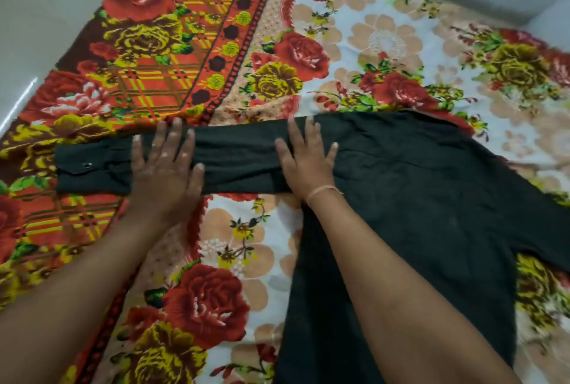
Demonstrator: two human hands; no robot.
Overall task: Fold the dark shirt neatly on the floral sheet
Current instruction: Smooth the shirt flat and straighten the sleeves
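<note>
Smoothing this out properly is key imo: press with flat palms and sweep toward the cuff (pixel 77 173) so no creases get folded in. The left hand (pixel 166 167) and right hand (pixel 305 163) both lie open, fingers spread, flat on the outstretched sleeve (pixel 240 158) of the black long-sleeved fabric shirt (pixel 425 204). It's spread on the red-and-yellow rose-print floral sheet (pixel 234 248), lightly wrinkled, with the cuff button showing.

Single head-worn view, wide-angle, facing forward and steeply down onto the floral sheet (pixel 385 44), filling nearly the whole frame. Close in, with forearms entering from 7 and 5 o'clock, left hand (pixel 163 173) and right hand (pixel 305 164) near centre. Pale floor (pixel 43 13) at 10 o'clock.
</note>
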